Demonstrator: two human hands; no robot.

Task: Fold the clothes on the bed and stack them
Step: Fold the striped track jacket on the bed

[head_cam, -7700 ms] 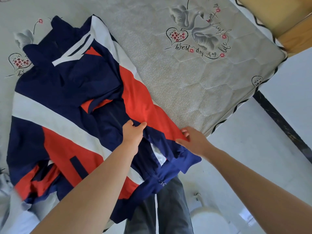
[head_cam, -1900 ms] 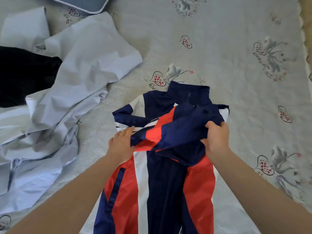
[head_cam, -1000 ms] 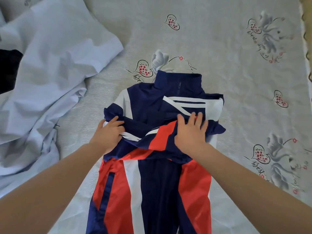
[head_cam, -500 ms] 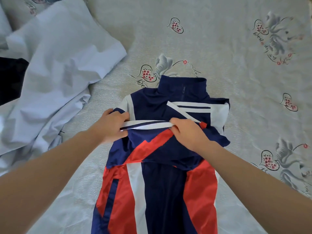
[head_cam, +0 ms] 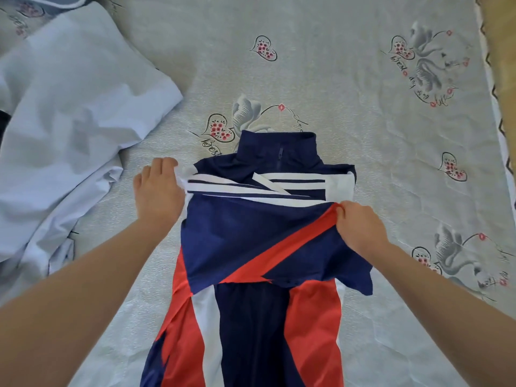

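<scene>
With my left hand (head_cam: 159, 191) gripping the jacket (head_cam: 259, 247) sleeve's white cuff at nine o'clock and my right hand (head_cam: 360, 230) pinching its red stripe at three, mid-bed (head_cam: 335, 79), uneven tension could skew the fold.

A pale grey quilted bedspread (head_cam: 335, 79) printed with grey swans, red-dotted hearts and looping black script fills nearly the whole view. It lies mostly flat, with fine wrinkles toward its right side. Along that right edge runs a white border with a black zigzag line (head_cam: 495, 107), and beyond it shows a strip of yellowish-tan surface (head_cam: 502, 37); what that is cannot be told. Soft, even daylight falls across the fabric, leaving only faint shadows in the creases.
</scene>
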